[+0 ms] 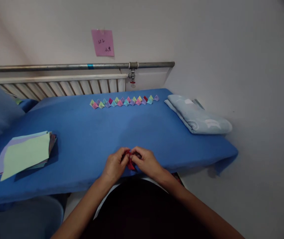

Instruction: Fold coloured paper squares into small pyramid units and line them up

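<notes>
Both hands meet over the front edge of the blue-covered table (87,132), pinching one small piece of folded red paper (131,164) between them. My left hand (115,165) is closed on its left side, thumb and fingertips pressed together. On the other side my right hand (146,161) grips the paper the same way. Fingers cover much of the paper, so its exact shape is hidden. Farther back, folded paper pieces (120,103) in several colours lie in two staggered rows.
A stack of coloured paper sheets (27,151) lies at the left. A folded light-blue blanket (198,116) rests at the right by the wall. Behind the table are a radiator (64,87) and a metal pipe (57,67). A pink note (103,43) hangs above.
</notes>
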Motion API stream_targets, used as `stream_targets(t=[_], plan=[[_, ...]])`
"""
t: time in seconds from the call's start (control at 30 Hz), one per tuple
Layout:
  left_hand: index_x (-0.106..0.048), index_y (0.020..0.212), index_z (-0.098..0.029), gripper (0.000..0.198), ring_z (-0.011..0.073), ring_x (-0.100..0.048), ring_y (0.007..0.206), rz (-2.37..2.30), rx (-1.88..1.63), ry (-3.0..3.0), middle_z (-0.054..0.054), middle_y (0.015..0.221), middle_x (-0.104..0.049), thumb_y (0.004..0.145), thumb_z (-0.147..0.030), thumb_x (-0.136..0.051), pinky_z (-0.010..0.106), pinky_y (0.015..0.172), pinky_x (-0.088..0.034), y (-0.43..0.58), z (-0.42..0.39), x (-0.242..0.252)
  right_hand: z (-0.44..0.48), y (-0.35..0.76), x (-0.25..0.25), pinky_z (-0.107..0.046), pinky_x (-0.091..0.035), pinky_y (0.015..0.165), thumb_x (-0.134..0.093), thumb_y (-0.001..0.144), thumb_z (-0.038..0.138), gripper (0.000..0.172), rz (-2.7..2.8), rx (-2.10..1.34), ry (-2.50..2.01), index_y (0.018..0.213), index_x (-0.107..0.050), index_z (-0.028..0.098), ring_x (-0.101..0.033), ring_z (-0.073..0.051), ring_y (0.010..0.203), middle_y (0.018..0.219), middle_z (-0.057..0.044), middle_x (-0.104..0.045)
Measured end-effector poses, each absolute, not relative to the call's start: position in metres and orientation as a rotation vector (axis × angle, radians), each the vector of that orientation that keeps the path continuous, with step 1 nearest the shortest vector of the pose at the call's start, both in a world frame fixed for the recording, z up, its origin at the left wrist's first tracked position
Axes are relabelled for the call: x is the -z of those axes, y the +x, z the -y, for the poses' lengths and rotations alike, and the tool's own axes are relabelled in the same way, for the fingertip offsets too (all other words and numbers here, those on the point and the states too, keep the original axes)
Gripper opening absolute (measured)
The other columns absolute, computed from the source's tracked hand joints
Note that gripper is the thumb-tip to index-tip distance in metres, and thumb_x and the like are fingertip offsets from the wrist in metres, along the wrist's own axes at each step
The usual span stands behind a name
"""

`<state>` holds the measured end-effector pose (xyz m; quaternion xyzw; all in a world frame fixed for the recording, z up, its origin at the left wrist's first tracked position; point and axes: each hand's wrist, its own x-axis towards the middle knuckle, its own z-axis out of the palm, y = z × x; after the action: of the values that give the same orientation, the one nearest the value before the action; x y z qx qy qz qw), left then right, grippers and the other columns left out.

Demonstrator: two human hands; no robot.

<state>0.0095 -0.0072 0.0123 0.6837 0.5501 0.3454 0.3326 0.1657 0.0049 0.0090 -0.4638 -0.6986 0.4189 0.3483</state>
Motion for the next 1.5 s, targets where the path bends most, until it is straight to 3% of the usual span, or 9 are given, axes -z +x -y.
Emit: stream_targets(t=[0.13, 0.3, 0.5, 0.63, 0.77, 1.03, 1.17, 1.27, 1.5], plan=[[-0.061, 0.103, -0.019, 0.024, 0.0168, -0.068, 0.074, -1.489, -0.871, 1.776, 0.004, 0.086, -0.074, 0.083, -0.026, -0.05, 0.027, 0.068, -0.049, 0.011, 0.009, -0.012, -0.005, 0.168, -0.008, -0.023, -0.043, 0.065, -0.048, 0.082, 0.015, 0.017, 1.863, -1.005, -1.227, 0.07, -0.059, 0.021, -0.057, -0.011, 0.066, 0.069, 0.002, -0.063], [-0.059, 0.078, -0.02, 0.015, 0.0127, -0.061, 0.056, -1.525, -0.846, 1.811, -0.002, 0.065, -0.068, 0.084, -0.027, -0.047, 0.023, 0.056, -0.043, 0.013, 0.01, -0.017, -0.004, 0.167, -0.006, -0.022, -0.043, 0.064, -0.049, 0.083, 0.015, 0.014, 1.879, -0.943, -1.242, 0.073, -0.058, 0.021, -0.057, -0.01, 0.065, 0.069, 0.002, -0.064], [-0.059, 0.076, -0.02, 0.013, 0.0121, -0.061, 0.058, -1.536, -0.933, 1.748, -0.001, 0.067, -0.067, 0.081, -0.025, -0.047, 0.023, 0.057, -0.044, 0.018, 0.012, -0.013, -0.002, 0.162, -0.001, -0.023, -0.042, 0.064, -0.05, 0.082, 0.015, 0.012, 1.893, -0.805, -1.284, 0.074, -0.057, 0.021, -0.055, -0.011, 0.064, 0.069, 0.002, -0.062], [-0.059, 0.078, -0.02, 0.011, 0.0114, -0.06, 0.055, -1.508, -1.036, 1.528, -0.003, 0.064, -0.066, 0.08, -0.026, -0.05, 0.022, 0.055, -0.046, 0.019, 0.01, -0.009, -0.002, 0.162, -0.005, -0.023, -0.045, 0.062, -0.053, 0.083, 0.023, 0.005, 1.7, -1.003, -1.273, 0.085, -0.057, 0.021, -0.057, -0.011, 0.063, 0.07, 0.002, -0.062], [-0.06, 0.097, -0.02, 0.02, 0.0107, -0.06, 0.056, -1.471, -1.135, 1.309, -0.002, 0.071, -0.066, 0.08, -0.027, -0.051, 0.02, 0.05, -0.048, 0.02, 0.007, -0.006, 0.004, 0.167, -0.015, -0.024, -0.046, 0.062, -0.057, 0.082, 0.033, 0.013, 1.538, -1.078, -1.25, 0.09, -0.056, 0.021, -0.057, -0.011, 0.065, 0.073, 0.002, -0.06], [-0.053, 0.087, -0.017, 0.014, 0.0117, -0.063, 0.059, -1.386, -1.269, 0.995, 0.0, 0.077, -0.064, 0.077, -0.026, -0.054, 0.024, 0.051, -0.054, 0.023, 0.004, -0.005, 0.01, 0.162, -0.008, -0.023, -0.045, 0.059, -0.055, 0.075, 0.017, 0.02, 1.638, -1.033, -1.278, 0.094, -0.056, 0.022, -0.056, -0.011, 0.066, 0.084, 0.0, -0.062], [-0.051, 0.09, -0.016, 0.018, 0.0146, -0.066, 0.065, -1.319, -1.294, 0.896, 0.002, 0.079, -0.064, 0.076, -0.026, -0.056, 0.026, 0.052, -0.055, 0.025, 0.005, -0.005, 0.004, 0.159, 0.001, -0.025, -0.048, 0.065, -0.053, 0.077, 0.02, 0.017, 1.537, -1.067, -1.251, 0.093, -0.055, 0.022, -0.059, -0.012, 0.07, 0.086, -0.001, -0.062], [-0.051, 0.093, -0.016, 0.021, 0.0161, -0.067, 0.069, -1.273, -1.262, 0.877, 0.004, 0.081, -0.066, 0.076, -0.025, -0.057, 0.027, 0.053, -0.056, 0.027, 0.007, -0.006, 0.001, 0.159, 0.005, -0.025, -0.049, 0.06, -0.053, 0.076, 0.024, 0.015, 1.404, -1.163, -1.218, 0.092, -0.053, 0.023, -0.059, -0.012, 0.068, 0.083, 0.001, -0.061], [-0.058, 0.101, -0.015, 0.03, 0.019, -0.067, 0.088, -1.274, -1.143, 0.966, 0.01, 0.103, -0.069, 0.072, -0.023, -0.062, 0.03, 0.069, -0.057, 0.017, 0.011, -0.019, -0.004, 0.165, 0.002, -0.021, -0.042, 0.049, -0.053, 0.075, 0.026, 0.013, 1.325, -1.228, -1.206, 0.087, -0.052, 0.023, -0.055, -0.01, 0.06, 0.075, 0.002, -0.057]])
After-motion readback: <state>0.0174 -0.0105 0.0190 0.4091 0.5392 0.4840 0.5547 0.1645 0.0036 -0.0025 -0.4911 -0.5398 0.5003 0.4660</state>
